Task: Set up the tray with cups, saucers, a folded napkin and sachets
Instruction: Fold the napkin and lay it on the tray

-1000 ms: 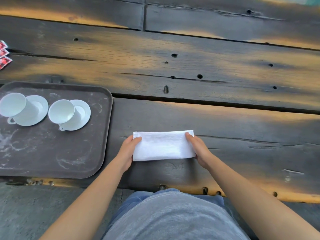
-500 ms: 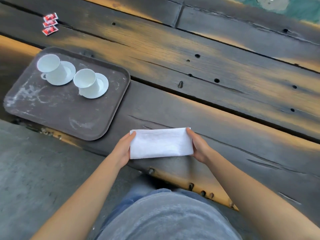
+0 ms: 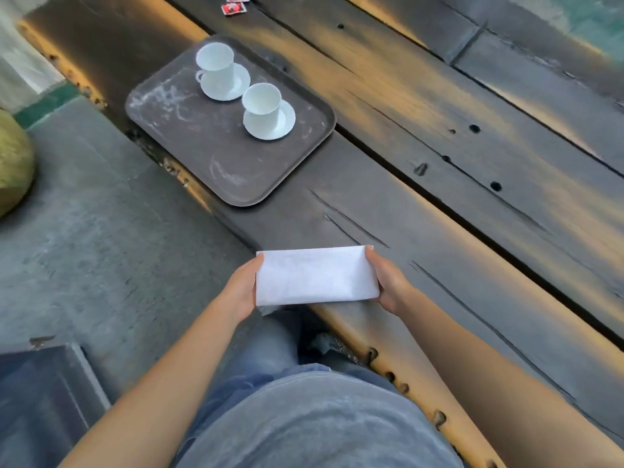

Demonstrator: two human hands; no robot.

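The left hand point(image 3: 241, 292) and right hand point(image 3: 388, 285) pinch the short ends of the folded napkin point(image 3: 315, 276), held above the desk point(image 3: 422, 184) edge. Carried carelessly, it could unfold or knock a cup point(image 3: 261, 101) on the tray point(image 3: 189, 136); the sachets point(image 3: 233, 8) lie beyond.

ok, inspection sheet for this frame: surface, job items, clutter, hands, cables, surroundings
Surface: dark weathered plank table, cracked, with knot holes.
Job's things: brown tray on the table, scuffed white; two white cups on saucers, far cup, near cup; folded white napkin held above the table's near edge, not on the tray; red sachets on the table beyond the tray.
Clutter: nothing seen on the table.
Hands: left hand and right hand each grip one short end of the napkin.
Cables: nothing seen.
Surroundings: grey concrete floor, dark box lower left, green round object at the left edge.
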